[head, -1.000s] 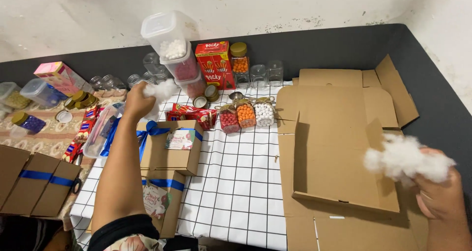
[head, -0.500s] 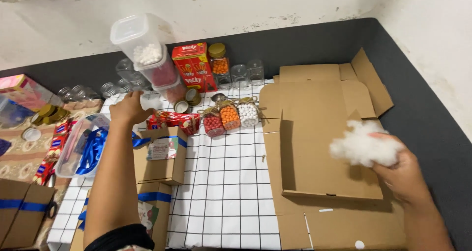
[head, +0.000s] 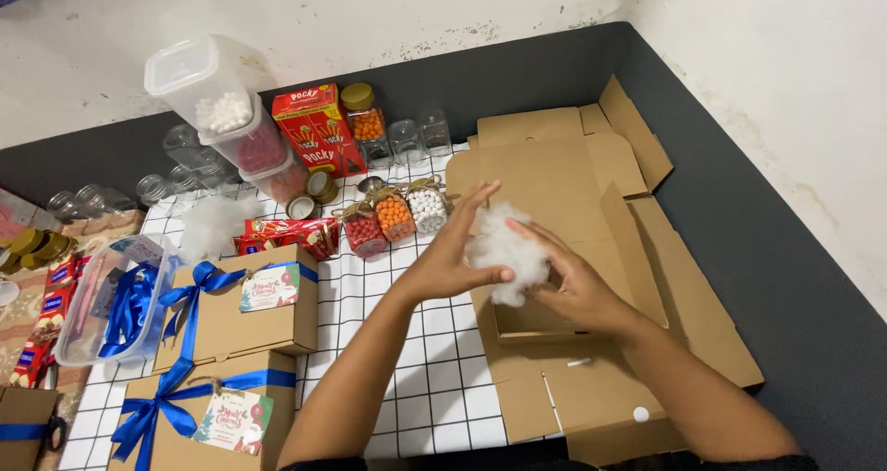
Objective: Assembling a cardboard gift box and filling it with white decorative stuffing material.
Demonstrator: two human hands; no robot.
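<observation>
since the earlier frame the left hand (head: 451, 254) has come away from the far jars and joined the right hand (head: 577, 284) over the open cardboard box (head: 554, 180), and the white stuffing (head: 506, 247) now sits between both hands instead of in the right one alone.

the step in hand looks like fluffing or shaping the stuffing above the box. the next move probably calls for a gentle spread and a lowering into the box tray, without tearing the tuft apart.

the left hand's fingers are splayed wide, with the thumb and palm pressed against the left side of the stuffing. the right hand's fingers curl loosely round its right side, grasping it, not clenched. the stuffing hangs just above the box floor, right of the three small jars (head: 395, 218) of red, orange and white sweets. two ribboned boxes (head: 236, 309) lie to the near left on the checked cloth (head: 420, 379).
</observation>
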